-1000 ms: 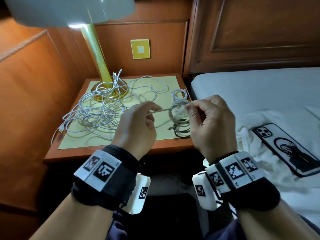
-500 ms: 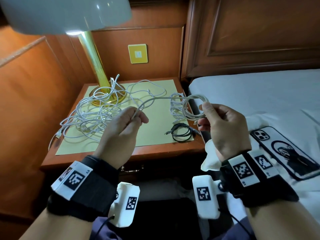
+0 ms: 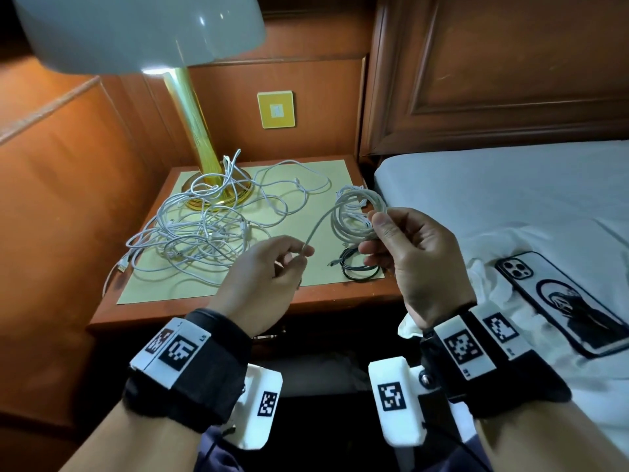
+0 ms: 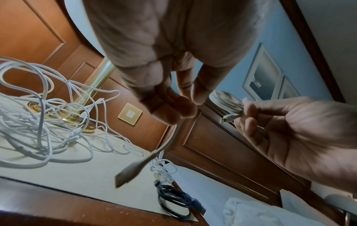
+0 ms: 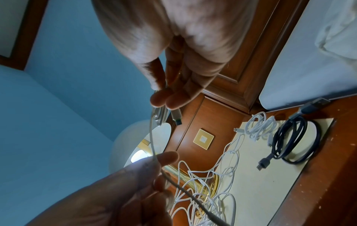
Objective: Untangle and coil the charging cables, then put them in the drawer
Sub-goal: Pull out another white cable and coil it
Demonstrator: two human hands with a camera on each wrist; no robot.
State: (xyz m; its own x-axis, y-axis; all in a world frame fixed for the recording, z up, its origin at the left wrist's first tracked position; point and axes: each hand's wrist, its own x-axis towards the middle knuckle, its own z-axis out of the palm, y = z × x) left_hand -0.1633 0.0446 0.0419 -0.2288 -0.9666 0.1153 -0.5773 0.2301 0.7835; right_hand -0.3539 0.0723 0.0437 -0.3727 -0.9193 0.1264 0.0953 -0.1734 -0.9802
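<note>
My right hand (image 3: 374, 233) holds a coil of white cable (image 3: 354, 216) in the air over the nightstand's right side, and one plug (image 5: 176, 116) sticks out under its fingers. My left hand (image 3: 303, 253) pinches that cable's loose tail, whose end plug (image 4: 127, 172) hangs below the fingers. A short stretch of cable runs between the two hands. A big tangle of white cables (image 3: 204, 233) lies on the yellow mat (image 3: 163, 287). A coiled black cable (image 3: 360, 270) and a small white bundle (image 5: 260, 126) lie at the mat's right.
A lamp with a gold stem (image 3: 194, 131) and white shade stands at the back left of the nightstand (image 3: 340, 301). A drawer handle (image 3: 269, 335) shows below the front edge. The bed (image 3: 493, 199) at right carries a phone (image 3: 561, 301) and white cloth.
The hands, close together a second ago, drew apart. Since half a second ago the loose cable between left hand and coil has shortened, and the left hand now pinches near the end.
</note>
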